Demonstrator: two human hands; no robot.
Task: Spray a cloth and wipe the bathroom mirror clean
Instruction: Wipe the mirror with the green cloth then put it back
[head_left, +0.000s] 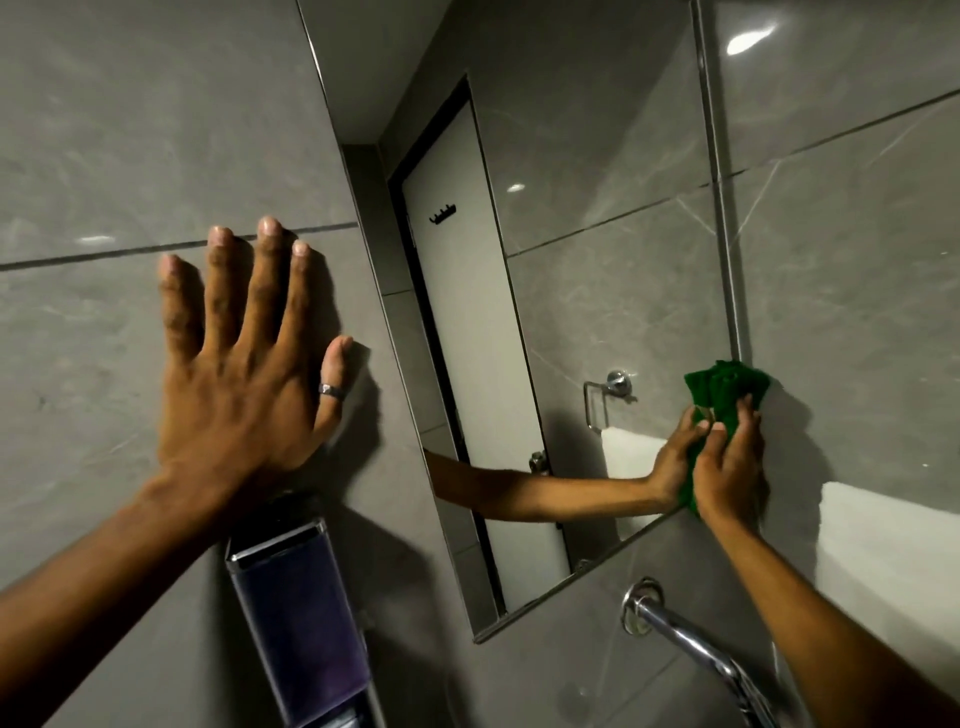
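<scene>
The bathroom mirror (587, 218) hangs on a grey tiled wall and fills the upper middle of the view. A crumpled green cloth (724, 387) is pressed against the mirror's lower right corner, at its right edge. My right hand (730, 462) grips the cloth from below, fingers curled around it. My left hand (244, 374) lies flat on the tiles left of the mirror, fingers spread, a ring on the thumb. The glass reflects my right arm and hand, a white door and a towel ring. No spray bottle is in view.
A dark wall-mounted dispenser (296, 618) sits below my left wrist. A chrome tap spout (691, 644) juts from the wall under the mirror. A white towel (883, 561) hangs at the right.
</scene>
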